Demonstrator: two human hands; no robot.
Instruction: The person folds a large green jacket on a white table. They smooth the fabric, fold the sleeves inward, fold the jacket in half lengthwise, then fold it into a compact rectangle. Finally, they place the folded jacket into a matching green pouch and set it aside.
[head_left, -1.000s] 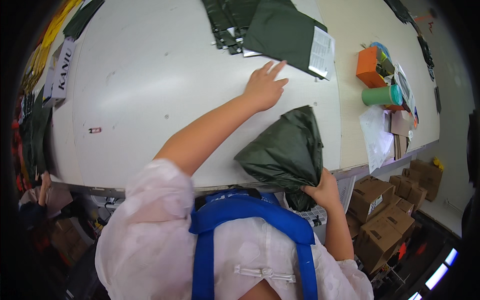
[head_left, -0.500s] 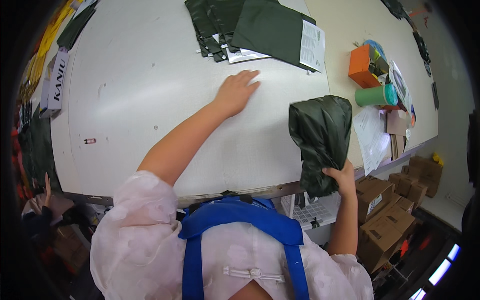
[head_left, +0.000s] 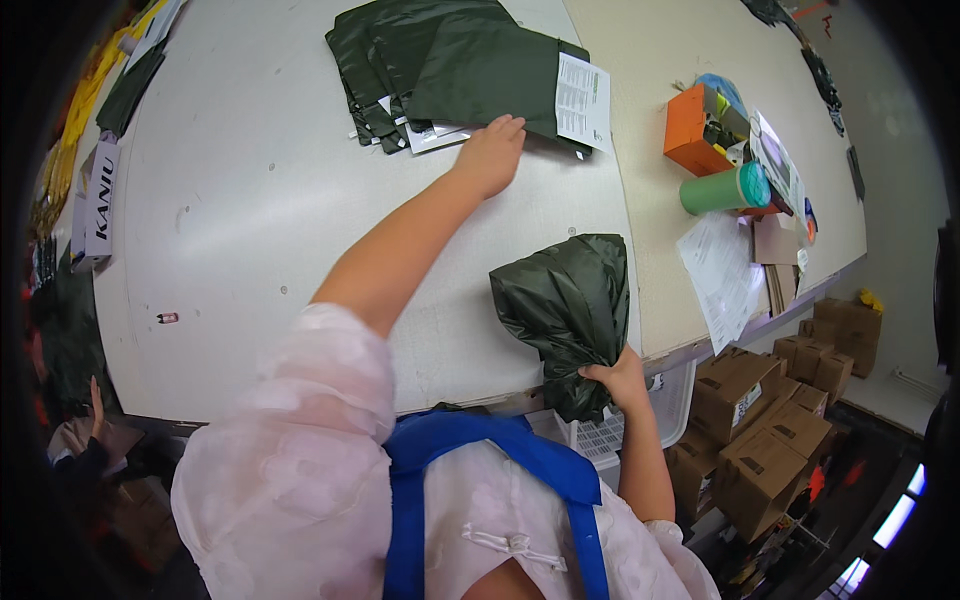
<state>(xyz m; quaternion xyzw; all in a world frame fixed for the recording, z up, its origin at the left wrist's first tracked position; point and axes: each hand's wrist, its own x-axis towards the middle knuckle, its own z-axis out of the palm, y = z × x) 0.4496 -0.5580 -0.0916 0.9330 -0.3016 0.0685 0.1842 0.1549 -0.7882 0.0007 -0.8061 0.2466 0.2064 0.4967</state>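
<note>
The two hands were well apart; the right hand (head_left: pixel 622 382) was clamped around the gathered end of a crumpled dark green bag (head_left: pixel 570 295), which spread over the near edge of the white table (head_left: pixel 270 220); the left hand (head_left: pixel 492 157) was at the near edge of a flat dark green pouch (head_left: pixel 485 75), though whether it gripped could not be told; that pouch overlapped other dark green pouches (head_left: pixel 352 50); farther right were an orange box (head_left: pixel 690 132) and a green cylinder (head_left: pixel 720 190); cardboard boxes (head_left: pixel 762 470) stood beyond the right forearm.
</note>
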